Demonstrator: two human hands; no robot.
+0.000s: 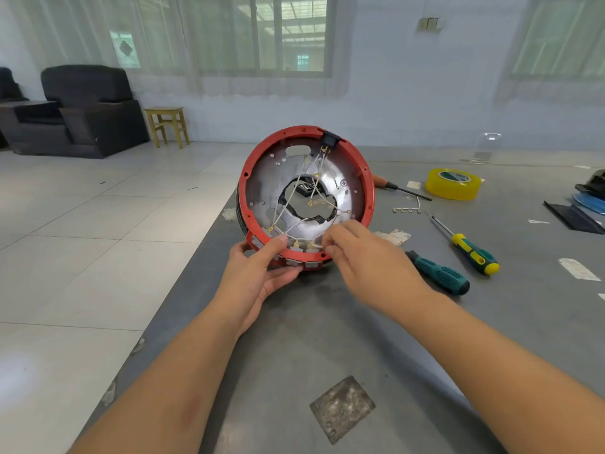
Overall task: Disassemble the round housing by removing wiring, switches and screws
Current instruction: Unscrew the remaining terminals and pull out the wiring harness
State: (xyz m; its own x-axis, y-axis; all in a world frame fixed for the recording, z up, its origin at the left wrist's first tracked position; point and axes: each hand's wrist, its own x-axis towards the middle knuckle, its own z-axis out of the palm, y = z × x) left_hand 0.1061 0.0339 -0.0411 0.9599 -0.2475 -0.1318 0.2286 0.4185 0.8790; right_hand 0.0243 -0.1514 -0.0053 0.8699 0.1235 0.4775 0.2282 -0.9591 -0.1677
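Observation:
The round red housing point(369, 178) stands tilted on its edge on the grey table point(327, 339), its open side facing me. Inside is a silver metal plate point(265, 181) with a ragged central hole, crossed by white wires point(294, 204) with brass terminals. A black switch point(330, 139) sits at the top rim. Grey switches point(294, 262) line the bottom rim. My left hand point(258, 273) grips the lower rim, thumb inside and fingers underneath. My right hand point(357, 253) pinches a wire terminal at the bottom rim.
To the right lie a dark green screwdriver point(438, 273), a yellow-green screwdriver point(471, 252), an orange-handled screwdriver point(389, 184), a loose wire piece point(407, 209), a yellow tape roll point(453, 184) and dark items point(582, 208). The table's left edge drops to a tiled floor.

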